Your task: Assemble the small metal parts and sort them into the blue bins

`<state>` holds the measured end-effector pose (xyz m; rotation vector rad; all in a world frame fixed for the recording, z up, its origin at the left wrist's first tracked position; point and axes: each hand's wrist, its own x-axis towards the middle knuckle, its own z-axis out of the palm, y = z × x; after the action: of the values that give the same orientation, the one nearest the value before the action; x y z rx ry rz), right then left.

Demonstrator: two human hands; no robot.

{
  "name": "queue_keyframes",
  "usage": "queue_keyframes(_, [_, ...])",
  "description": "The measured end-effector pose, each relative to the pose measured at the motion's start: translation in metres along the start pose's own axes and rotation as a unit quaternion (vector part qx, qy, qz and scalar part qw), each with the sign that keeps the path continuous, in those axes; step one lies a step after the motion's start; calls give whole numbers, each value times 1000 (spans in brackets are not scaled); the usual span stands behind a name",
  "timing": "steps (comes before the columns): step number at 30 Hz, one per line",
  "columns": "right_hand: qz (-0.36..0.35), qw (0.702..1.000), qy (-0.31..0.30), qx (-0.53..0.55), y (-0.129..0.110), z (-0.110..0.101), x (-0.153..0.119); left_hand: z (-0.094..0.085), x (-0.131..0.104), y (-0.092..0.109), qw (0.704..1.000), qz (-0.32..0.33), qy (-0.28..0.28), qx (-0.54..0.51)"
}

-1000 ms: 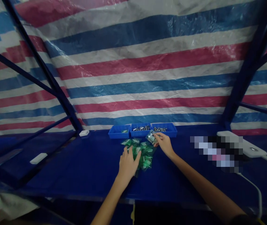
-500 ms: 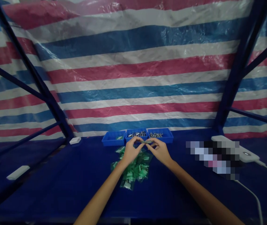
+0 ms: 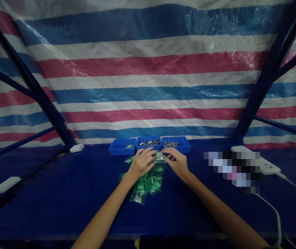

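Note:
Between my two hands is a small clear plastic bag (image 3: 160,158) with pale contents, held up over the table. My left hand (image 3: 143,162) pinches its upper left edge, fingers closed. On the other side my right hand (image 3: 176,162) grips the upper right edge between thumb and fingers. Below them lies a pile of small plastic bags (image 3: 145,183) with green and white contents, partly covered by my left hand. Just behind the hands stand a blue tray with small metal parts (image 3: 149,142) and another blue tray with metal parts (image 3: 175,143).
A third blue tray (image 3: 122,147) at the left holds a small bag. A white power bank (image 3: 257,160) with a cable lies at the right beside a blurred-out object (image 3: 231,171). White boxes (image 3: 77,148) sit at the left. Striped sheeting (image 3: 148,93) hangs behind the blue table (image 3: 85,193).
The bag between my hands has turned from edge-on to showing its face. My left hand has rolled over, back upward. The whole view has tipped slightly downward.

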<state>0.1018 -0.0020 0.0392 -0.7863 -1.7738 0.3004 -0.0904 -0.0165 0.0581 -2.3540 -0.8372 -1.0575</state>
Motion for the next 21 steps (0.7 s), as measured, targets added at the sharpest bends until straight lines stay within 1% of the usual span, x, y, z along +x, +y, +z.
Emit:
queue_keyframes(2, [52,998,4,27,-3,4,0,4,2,-1,990,-125,30,-61])
queue_keyframes(4, [104,993,3,56,-5,7,0,9,4,-4,963,-236,45,-123])
queue_keyframes(6, [142,987,-4,81,-6,10,-2,13,3,-13,935,-301,31,-182])
queue_keyframes(7, [152,984,-8,89,-6,11,-2,15,2,-21,925,-322,25,-202])
queue_keyframes(8, [156,983,-14,94,-6,12,-3,16,-2,-29,916,-344,30,-206])
queue_keyframes(10, [151,983,-27,100,-6,13,-4,14,-11,-50,892,-403,80,-189])
queue_keyframes(12, [147,982,-40,113,-8,13,-5,11,-23,-71,864,-465,126,-146])
queue_keyframes(14, [155,977,-52,138,-12,13,-5,7,-35,-88,850,-500,149,-77])
queue_keyframes(16, [170,971,-56,161,-15,13,-6,6,-45,-100,845,-516,138,-16])
queue_keyframes(18, [181,967,-52,171,-17,13,-6,7,-50,-105,846,-519,118,22])
queue_keyframes(21, [187,965,-42,177,-19,13,-6,12,-54,-109,852,-512,94,54])
